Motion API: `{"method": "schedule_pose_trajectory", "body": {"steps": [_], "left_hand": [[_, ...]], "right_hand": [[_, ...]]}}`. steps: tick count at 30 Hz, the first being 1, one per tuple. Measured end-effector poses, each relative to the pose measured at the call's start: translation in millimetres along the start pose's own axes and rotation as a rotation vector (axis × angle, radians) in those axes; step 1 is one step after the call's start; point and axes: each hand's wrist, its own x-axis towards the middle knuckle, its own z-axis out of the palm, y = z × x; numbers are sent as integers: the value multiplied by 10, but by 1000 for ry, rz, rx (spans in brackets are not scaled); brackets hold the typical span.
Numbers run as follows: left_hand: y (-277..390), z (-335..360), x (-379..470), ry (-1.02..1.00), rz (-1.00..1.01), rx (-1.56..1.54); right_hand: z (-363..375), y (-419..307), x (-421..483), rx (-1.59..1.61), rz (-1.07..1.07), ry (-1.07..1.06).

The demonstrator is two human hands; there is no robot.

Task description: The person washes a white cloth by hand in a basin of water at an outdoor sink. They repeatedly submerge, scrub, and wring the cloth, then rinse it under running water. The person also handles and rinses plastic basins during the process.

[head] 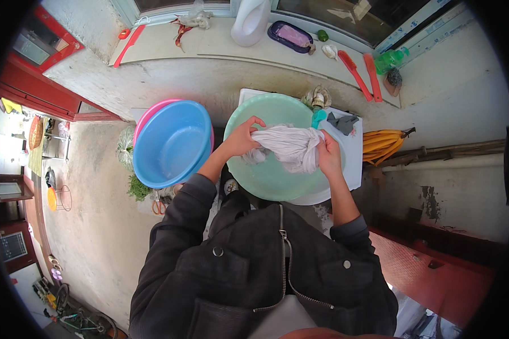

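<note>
A bunched white cloth [295,146] stretches between my two hands above a pale green plastic basin [275,186]. My left hand [242,137] grips its left end, with the index finger raised and a loose part hanging below toward the basin. At the other end, my right hand [328,154] pinches the gathered fabric. The basin rests on a white sink [354,165]. Behind it are a tap [318,101] with a teal fitting [318,118] and a grey rag [342,123] on the sink's corner.
To the left, a blue basin [171,144] sits inside a pink one [146,116]. The ledge above holds a white jug [250,25], a soap dish [290,36], red brushes [356,76] and a green bottle [388,61]. Orange-handled scissors [158,207] lie lower left; yellow gloves [381,144] hang right.
</note>
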Motion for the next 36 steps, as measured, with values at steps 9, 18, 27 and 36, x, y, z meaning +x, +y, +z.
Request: {"method": "schedule_pose_trajectory", "body": {"steps": [9,18,27,36], "left_hand": [[407,123,240,341,121,329],[-296,689,246,87,7,1201],[-779,679,666,-220,-208,1499],[-932,603,700,-137,-67,1491]], "right_hand": [[35,319,-176,-524,92,98],[849,845,-209,-1020,157,-133],[989,1297,83,-976,302,-419],[895,750,483,-1114,397,-692]]}}
